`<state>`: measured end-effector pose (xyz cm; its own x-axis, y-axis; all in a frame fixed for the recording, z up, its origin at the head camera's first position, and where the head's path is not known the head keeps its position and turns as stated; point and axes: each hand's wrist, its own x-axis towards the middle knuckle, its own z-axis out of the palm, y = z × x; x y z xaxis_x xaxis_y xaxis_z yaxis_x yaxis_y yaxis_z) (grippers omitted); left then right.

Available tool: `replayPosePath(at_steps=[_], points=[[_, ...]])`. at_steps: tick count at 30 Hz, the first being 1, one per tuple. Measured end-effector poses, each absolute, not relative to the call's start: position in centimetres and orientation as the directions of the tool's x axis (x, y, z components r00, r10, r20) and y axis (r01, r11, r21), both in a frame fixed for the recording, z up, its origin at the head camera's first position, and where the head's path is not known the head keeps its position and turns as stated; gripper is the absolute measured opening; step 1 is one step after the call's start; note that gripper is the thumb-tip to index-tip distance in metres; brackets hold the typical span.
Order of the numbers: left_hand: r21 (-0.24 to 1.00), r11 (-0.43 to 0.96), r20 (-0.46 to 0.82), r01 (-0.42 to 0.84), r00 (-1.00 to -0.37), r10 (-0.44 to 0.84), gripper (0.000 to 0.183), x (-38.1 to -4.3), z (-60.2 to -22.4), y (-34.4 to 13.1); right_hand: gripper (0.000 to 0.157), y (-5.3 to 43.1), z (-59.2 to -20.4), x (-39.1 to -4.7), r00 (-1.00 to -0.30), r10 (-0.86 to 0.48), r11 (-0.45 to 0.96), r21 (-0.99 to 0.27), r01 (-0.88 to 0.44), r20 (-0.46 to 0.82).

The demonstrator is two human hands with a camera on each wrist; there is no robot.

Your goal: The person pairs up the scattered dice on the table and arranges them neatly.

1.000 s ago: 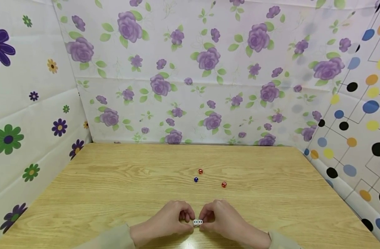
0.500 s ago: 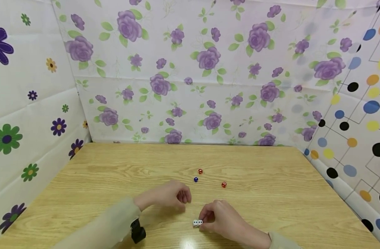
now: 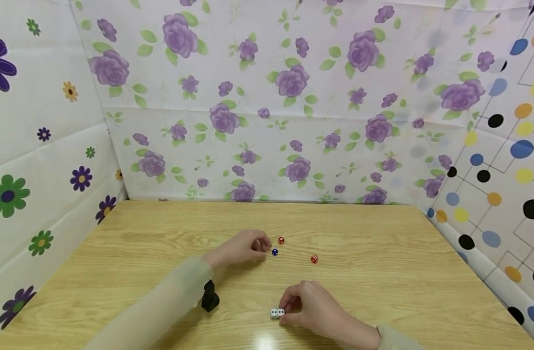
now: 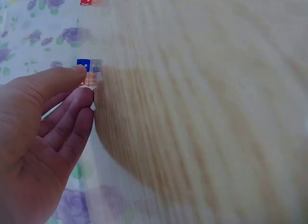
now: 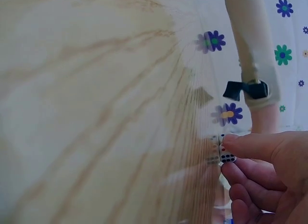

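Two white dice [image 3: 274, 313] with black pips sit side by side on the table near its front. My right hand [image 3: 312, 308] pinches the right-hand one between thumb and forefinger; in the right wrist view the thumb covers part of that white die [image 5: 227, 155]. Farther back, my left hand [image 3: 245, 245] reaches in from the left, fingers loosely bent and holding nothing. Its fingertips are just left of a blue die [image 3: 275, 252]. In the left wrist view the thumb tip overlaps the blue die [image 4: 83, 64]. A red die [image 3: 281, 240] lies just behind the blue one.
A second red die [image 3: 314, 259] lies to the right of the blue one. The wooden table [image 3: 381, 272] is enclosed by patterned cloths at the back [image 3: 258, 136] and both sides. A black wrist camera [image 3: 210, 297] hangs under the left sleeve.
My left hand has left the white dice and moved back across the table to beside the blue die. The right hand and all the dice have stayed in place.
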<state>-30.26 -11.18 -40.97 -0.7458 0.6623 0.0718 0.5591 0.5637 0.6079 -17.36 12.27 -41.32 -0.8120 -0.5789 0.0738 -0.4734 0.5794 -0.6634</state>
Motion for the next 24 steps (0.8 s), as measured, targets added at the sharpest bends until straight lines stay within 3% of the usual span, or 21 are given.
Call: replayPosePath(at_steps=[14,24], points=[[0.637,0.509,0.100,0.579,-0.717,0.690,0.013,-32.1,-41.8,-10.2,0.015,12.3,-41.3,-17.5,-0.812,-0.579,0.573,-0.672,-0.468,0.072],[0.628,0.532,0.105,0.568,-0.739,0.665,0.008,-32.0,-42.2,-10.1,0.016,12.2,-41.4,-17.6,-0.812,-0.579,0.574,-0.672,-0.468,0.071]])
